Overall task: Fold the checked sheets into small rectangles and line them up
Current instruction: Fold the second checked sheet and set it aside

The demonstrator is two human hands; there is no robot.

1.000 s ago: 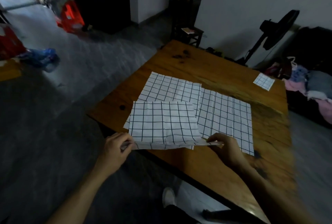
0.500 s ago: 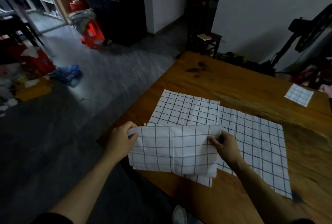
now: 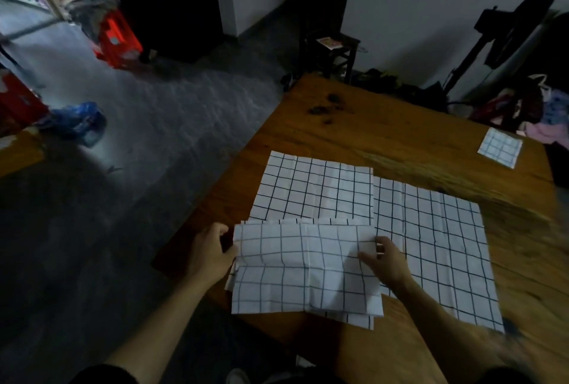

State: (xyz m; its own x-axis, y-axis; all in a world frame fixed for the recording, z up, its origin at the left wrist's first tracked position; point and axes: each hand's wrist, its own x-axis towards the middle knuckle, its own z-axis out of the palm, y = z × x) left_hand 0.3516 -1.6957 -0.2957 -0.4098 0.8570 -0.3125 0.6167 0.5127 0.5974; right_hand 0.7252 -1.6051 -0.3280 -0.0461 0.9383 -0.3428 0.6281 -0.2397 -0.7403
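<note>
The wooden table (image 3: 385, 143) fills the right half of the view, its right end smeared by motion blur and its near right corner cut off by the frame, so the grain and edge there are hard to read. Much of the room behind is too dark to make out: a black fan on a stand (image 3: 505, 35) against the wall, a dark stool (image 3: 332, 51) past the table's far corner, and a heap of clothes (image 3: 548, 118) at the right edge that runs out of frame. Three checked sheets, white with a thin dark grid, lie close together on the near left part of the table. The unfolded right sheet (image 3: 437, 248) is the largest, creased, and partly covered along its left side. The far sheet (image 3: 314, 189) lies flat just beside it, its near edge hidden under the folded sheet (image 3: 304, 269), which is doubled over into a wide rectangle with uneven layers showing at its near right corner (how many layers it has cannot be told). The left hand (image 3: 212, 255) pinches the folded sheet's left edge, fingers curled round it. The right hand (image 3: 385, 260) lies on its right end with fingers spread and fairly straight, pressing the cloth. A small folded rectangle (image 3: 500, 148) sits well apart near the far right corner.
</note>
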